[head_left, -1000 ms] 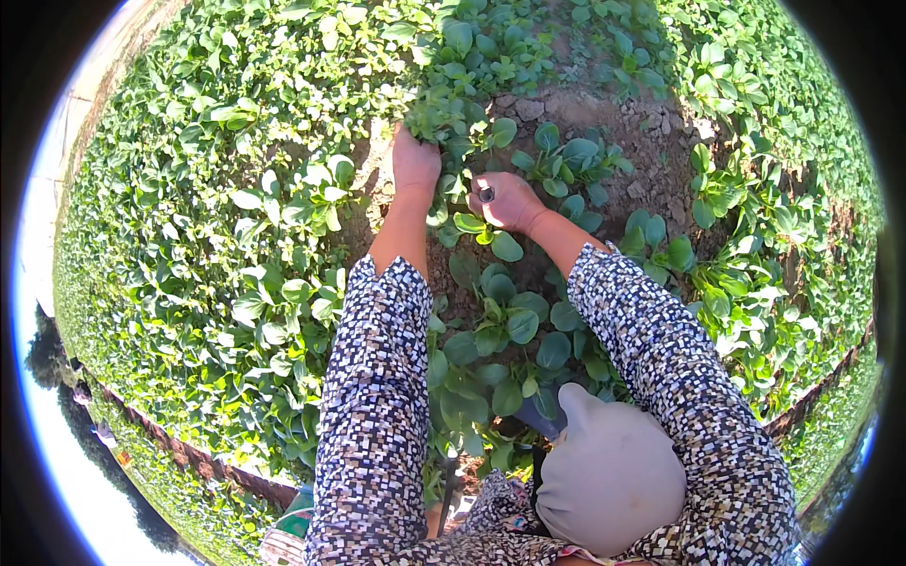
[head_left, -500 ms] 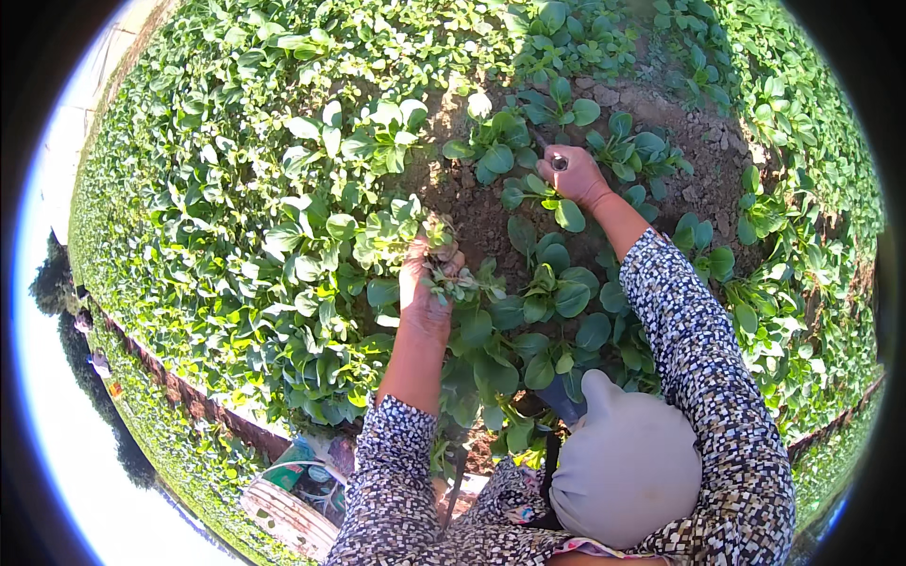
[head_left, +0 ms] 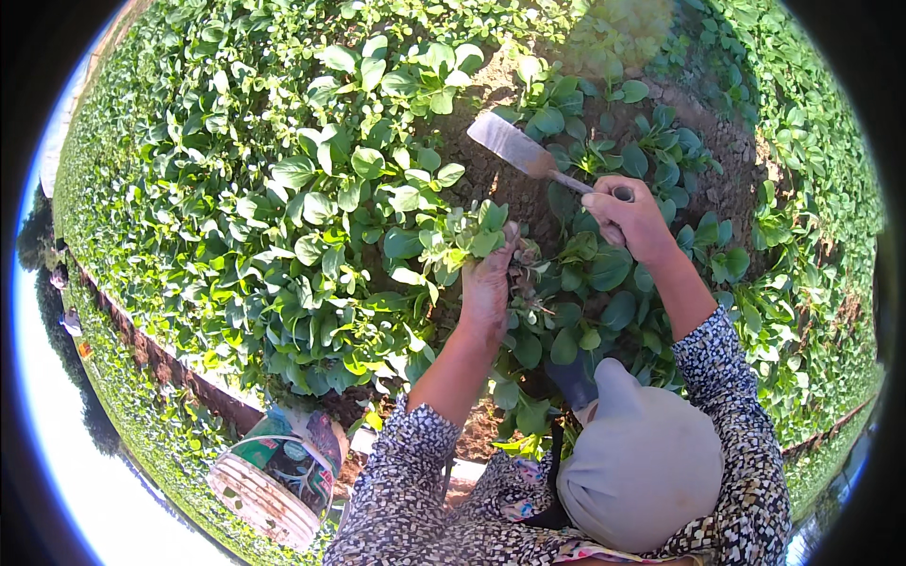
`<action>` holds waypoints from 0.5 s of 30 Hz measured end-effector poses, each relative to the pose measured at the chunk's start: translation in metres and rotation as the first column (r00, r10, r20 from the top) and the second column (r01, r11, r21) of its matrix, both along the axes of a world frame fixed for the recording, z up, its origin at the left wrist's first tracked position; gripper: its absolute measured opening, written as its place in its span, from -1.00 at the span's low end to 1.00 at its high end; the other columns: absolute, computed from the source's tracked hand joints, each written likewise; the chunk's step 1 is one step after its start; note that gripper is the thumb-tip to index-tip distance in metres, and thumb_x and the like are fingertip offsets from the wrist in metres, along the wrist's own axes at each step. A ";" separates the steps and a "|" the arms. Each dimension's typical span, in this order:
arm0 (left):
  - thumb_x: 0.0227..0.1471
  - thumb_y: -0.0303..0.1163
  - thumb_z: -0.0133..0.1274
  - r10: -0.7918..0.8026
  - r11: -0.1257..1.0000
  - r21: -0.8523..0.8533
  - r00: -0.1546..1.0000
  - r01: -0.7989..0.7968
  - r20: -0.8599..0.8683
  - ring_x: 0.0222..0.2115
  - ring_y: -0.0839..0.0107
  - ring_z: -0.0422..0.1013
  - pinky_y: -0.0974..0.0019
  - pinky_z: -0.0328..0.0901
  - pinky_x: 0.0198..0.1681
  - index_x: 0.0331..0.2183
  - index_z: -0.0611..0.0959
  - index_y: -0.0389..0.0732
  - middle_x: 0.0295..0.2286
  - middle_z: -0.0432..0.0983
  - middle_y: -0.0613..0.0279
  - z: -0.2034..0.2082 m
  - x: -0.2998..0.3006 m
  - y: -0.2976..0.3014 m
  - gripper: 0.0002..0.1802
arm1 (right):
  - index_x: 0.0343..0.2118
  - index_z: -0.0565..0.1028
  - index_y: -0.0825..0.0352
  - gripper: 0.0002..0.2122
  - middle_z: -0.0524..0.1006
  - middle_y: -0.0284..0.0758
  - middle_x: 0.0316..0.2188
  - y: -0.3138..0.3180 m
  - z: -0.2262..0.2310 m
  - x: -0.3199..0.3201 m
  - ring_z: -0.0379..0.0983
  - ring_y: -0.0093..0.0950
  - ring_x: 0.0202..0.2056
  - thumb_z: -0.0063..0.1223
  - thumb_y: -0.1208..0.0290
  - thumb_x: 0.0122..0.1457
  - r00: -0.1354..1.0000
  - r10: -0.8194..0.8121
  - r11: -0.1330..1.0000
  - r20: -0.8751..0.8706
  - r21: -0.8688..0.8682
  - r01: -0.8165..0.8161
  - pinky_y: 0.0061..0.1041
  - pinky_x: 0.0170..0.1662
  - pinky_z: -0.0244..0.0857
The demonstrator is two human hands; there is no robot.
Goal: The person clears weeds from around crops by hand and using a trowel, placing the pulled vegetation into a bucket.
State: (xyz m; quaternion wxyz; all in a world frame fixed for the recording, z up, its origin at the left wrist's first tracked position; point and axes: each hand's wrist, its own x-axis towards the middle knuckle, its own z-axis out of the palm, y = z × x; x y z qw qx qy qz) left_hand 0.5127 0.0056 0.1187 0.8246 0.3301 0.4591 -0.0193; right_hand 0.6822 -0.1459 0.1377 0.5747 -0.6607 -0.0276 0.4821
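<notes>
My right hand (head_left: pixel 634 219) is closed around the metal handle of a small hand spade (head_left: pixel 514 146). The spade's flat blade points up and left over the bare soil between leafy plants. Lower and to the left, my left hand (head_left: pixel 485 288) is closed on a bunch of pulled weeds (head_left: pixel 464 236), small-leaved and green, with some stems hanging out on its right side. Broad-leaved green vegetable plants (head_left: pixel 609 267) stand below and beside my right hand. The weeds partly hide the left fingers.
Dense sunlit greens (head_left: pixel 311 203) spread to the left. Dark bare soil (head_left: pixel 708 156) lies at the upper right among plants. A white bucket (head_left: pixel 260 505) with things inside lies tilted at the lower left. A light grey cloth-covered rounded shape (head_left: pixel 642 462) fills the lower middle.
My right hand has lifted the spade from among the plants, so its blade now shows whole. In the picture, my left hand with the weeds sits further right.
</notes>
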 end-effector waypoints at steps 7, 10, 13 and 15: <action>0.10 -0.04 -0.17 0.315 0.938 0.213 0.928 -0.273 -0.199 -0.30 0.35 0.42 0.05 0.30 -0.17 -0.14 0.48 -0.04 -0.26 0.48 0.29 -0.031 0.067 0.123 -0.62 | -0.52 0.53 0.34 -0.76 0.50 -0.16 -0.58 0.072 -0.004 -0.026 0.42 -0.18 -0.47 0.06 0.23 -0.06 0.643 0.594 0.796 0.484 -0.468 -0.383 -0.30 -0.32 0.32; 0.07 -0.01 -0.14 0.357 0.928 0.200 0.904 -0.314 -0.237 -0.23 0.30 0.39 -0.02 0.22 -0.13 -0.14 0.47 -0.01 -0.23 0.47 0.35 -0.031 0.050 0.130 -0.61 | -0.45 0.59 0.27 -0.75 0.53 -0.10 -0.50 0.084 -0.025 -0.022 0.46 -0.09 -0.34 0.03 0.20 -0.06 0.595 0.626 0.769 0.504 -0.526 -0.364 -0.25 -0.24 0.36; 0.05 0.04 -0.13 0.411 0.912 0.137 0.876 -0.388 -0.253 -0.08 0.30 0.28 -0.10 -0.07 0.11 -0.15 0.48 0.04 -0.14 0.41 0.40 -0.049 0.019 0.132 -0.60 | -0.49 0.57 0.27 -0.76 0.52 -0.13 -0.53 0.102 -0.044 -0.020 0.45 -0.09 -0.38 0.03 0.20 -0.05 0.577 0.576 0.815 0.579 -0.460 -0.353 -0.27 -0.26 0.35; 0.03 0.03 -0.11 0.395 0.918 0.160 0.868 -0.363 -0.299 -0.13 0.31 0.30 -0.12 -0.01 0.06 -0.19 0.48 0.03 -0.18 0.42 0.40 -0.047 0.013 0.124 -0.62 | -0.53 0.54 0.28 -0.77 0.50 -0.14 -0.56 0.092 -0.052 -0.017 0.43 -0.10 -0.42 0.03 0.20 -0.04 0.613 0.568 0.822 0.550 -0.425 -0.380 -0.27 -0.30 0.33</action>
